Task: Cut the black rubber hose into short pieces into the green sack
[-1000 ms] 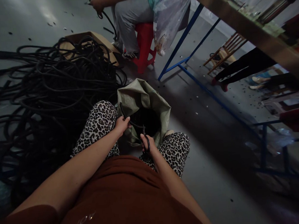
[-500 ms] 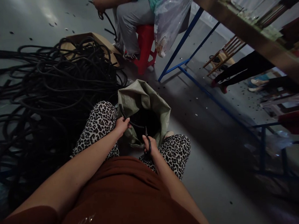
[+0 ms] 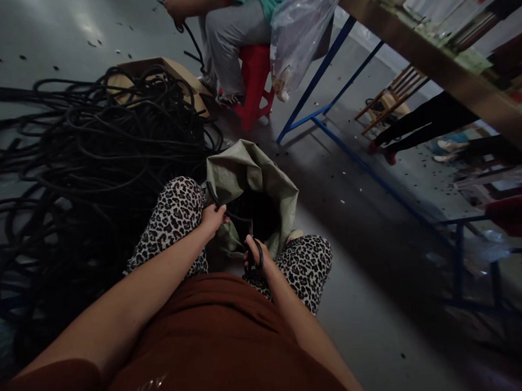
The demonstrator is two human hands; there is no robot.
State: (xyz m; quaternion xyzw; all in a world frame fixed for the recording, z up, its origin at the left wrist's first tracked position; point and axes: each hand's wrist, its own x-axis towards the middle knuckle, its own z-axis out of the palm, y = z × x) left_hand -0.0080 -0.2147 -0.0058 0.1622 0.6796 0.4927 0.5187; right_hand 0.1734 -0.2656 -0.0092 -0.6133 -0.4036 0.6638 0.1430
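Observation:
Between my knees stands a greenish woven sack (image 3: pixel 282 188) with its mouth spread wide; its inside is too dark to make out. My left hand (image 3: pixel 215 218) is closed on a black rubber strip (image 3: pixel 212 192) at the sack's left rim, and the strip's free end reaches over the opening. My right hand (image 3: pixel 258 255) grips scissors (image 3: pixel 259 254) by their black handles. The blades point away from me, close to the end of the strip. Whether they touch it I cannot tell.
A big tangle of black strips (image 3: pixel 109 145) covers the floor at left, partly over a cardboard box (image 3: pixel 180 74). Ahead, a person sits on a red stool (image 3: pixel 254 73), holding a strip. A workbench (image 3: pixel 428 46) with blue legs runs along the right.
My right hand and the scissors have shifted slightly left, and the scissors' handles have turned and spread. My left hand keeps its hold on the strip.

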